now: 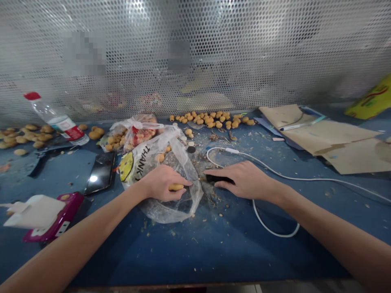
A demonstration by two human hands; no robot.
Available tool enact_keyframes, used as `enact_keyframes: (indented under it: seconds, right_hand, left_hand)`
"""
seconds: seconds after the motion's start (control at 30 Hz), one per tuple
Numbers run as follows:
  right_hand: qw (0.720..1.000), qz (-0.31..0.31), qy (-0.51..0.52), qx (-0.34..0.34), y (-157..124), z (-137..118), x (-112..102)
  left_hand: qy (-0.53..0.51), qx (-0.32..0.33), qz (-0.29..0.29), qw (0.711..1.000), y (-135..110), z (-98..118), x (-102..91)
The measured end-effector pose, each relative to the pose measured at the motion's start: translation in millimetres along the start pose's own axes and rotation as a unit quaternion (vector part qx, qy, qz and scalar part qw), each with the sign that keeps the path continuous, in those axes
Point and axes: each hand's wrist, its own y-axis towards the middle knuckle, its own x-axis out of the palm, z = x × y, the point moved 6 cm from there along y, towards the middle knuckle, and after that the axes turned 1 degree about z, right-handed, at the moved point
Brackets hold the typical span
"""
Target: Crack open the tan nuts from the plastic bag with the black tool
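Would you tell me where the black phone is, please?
In the head view, the black phone lies on the blue table, left of the smiley-face bag, just beyond the purple device.

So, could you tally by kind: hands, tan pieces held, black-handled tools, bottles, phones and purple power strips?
Hands: 2 (left hand, right hand)
Held tan piece: 1
Black-handled tool: 1
Bottle: 1
Phone: 1
Purple power strip: 1
Total: 7
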Motion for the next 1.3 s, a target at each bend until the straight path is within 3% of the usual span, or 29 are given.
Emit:
enact_keyframes:
  seconds: [1.3]
  right_hand:
    - [1.0, -0.01, 0.008, -0.01, -1.3, -1.7, -3.0]
  left_hand:
    - [-0.042, -0.04, -0.023, 0.998, -2.8, -7.2, 3.9]
